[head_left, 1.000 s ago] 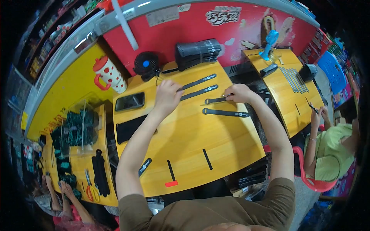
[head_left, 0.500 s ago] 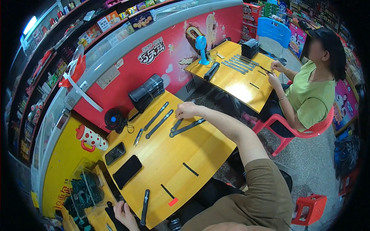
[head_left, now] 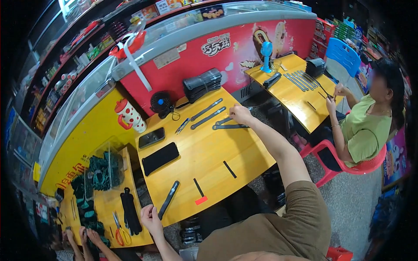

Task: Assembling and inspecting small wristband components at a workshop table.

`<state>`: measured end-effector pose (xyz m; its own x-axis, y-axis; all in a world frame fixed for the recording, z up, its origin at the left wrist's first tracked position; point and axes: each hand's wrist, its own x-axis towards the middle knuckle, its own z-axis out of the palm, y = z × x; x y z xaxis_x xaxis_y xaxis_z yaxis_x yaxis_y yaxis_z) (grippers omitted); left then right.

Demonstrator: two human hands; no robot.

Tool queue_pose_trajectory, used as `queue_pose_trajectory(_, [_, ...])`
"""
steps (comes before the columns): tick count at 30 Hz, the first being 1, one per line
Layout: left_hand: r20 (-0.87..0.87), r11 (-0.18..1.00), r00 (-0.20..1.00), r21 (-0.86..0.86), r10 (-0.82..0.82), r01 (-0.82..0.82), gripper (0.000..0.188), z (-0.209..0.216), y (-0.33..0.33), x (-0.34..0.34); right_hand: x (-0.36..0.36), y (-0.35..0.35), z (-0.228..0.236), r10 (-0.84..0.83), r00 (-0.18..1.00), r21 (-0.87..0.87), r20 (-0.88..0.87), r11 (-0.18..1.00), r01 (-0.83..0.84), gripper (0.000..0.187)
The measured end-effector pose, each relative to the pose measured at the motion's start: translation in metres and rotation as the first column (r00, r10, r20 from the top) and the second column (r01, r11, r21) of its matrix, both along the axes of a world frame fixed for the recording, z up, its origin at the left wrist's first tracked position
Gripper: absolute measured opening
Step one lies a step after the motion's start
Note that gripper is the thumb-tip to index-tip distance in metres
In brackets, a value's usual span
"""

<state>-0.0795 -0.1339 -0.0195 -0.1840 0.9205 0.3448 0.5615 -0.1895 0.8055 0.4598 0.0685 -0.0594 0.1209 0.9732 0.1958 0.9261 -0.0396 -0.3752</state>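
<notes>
**Five black straps (head_left: 208, 118) out, right hand (head_left: 239, 114) on one!**

And here's the right hand at the far side of the yellow bench (head_left: 200, 152), its grip apparently pinched on the upper end of one strap, which meets its neighbour in a narrow V. Two more lie just left of them, side by side, spaced, I'd judge, so each lifts singly. That's four; the fifth, the lower strap (head_left: 169, 200), slants at the near left edge, and beside its end sits the left hand (head_left: 151, 217), fingers curled. Whether that grip has anything, I can't tell from here! Mid-bench, two short black strips (head_left: 198, 187), well apart, perhaps reference marks; one red tag (head_left: 201, 200) touches the left strip's foot. One pair of snips (head_left: 183, 126), one phone (head_left: 151, 137), one black cloth pouch (head_left: 160, 158): all left, likely leaving the middle free.
</notes>
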Motion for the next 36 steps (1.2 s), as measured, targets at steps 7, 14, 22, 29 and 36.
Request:
queue_pose_trajectory(7, [0.024, 0.998, 0.999, 0.064, -0.023, 0.021, 0.012, -0.015, -0.011, -0.007, -0.020, -0.018, 0.010, -0.043, 0.998, 0.133, -0.037, 0.990, 0.048, 0.016])
queue_pose_trajectory(14, [-0.311, 0.911, 0.906, 0.207, -0.286, 0.358, 0.009, 0.028, 0.046, 0.082, -0.050, -0.061, -0.005, 0.065, 0.996, 0.165, 0.055, 0.984, -0.073, 0.018])
queue_pose_trajectory(22, [-0.510, 0.775, 0.710, 0.125, -0.485, 0.619, 0.011, -0.013, 0.204, 0.269, -0.065, -0.072, -0.017, 0.076, 0.997, 0.286, -0.006, 0.956, -0.071, 0.011])
queue_pose_trajectory(29, [-0.318, 0.763, 0.703, -0.131, -0.637, 0.633, 0.023, -0.059, 0.249, 0.326, -0.063, -0.078, -0.024, 0.049, 0.998, 0.282, 0.042, 0.958, -0.059, 0.011])
queue_pose_trajectory(36, [-0.241, 0.815, 0.779, -0.172, -0.579, 0.553, 0.021, -0.064, 0.256, 0.331, -0.072, -0.077, -0.006, 0.219, 0.958, 0.123, 0.185, 0.962, -0.244, 0.014])
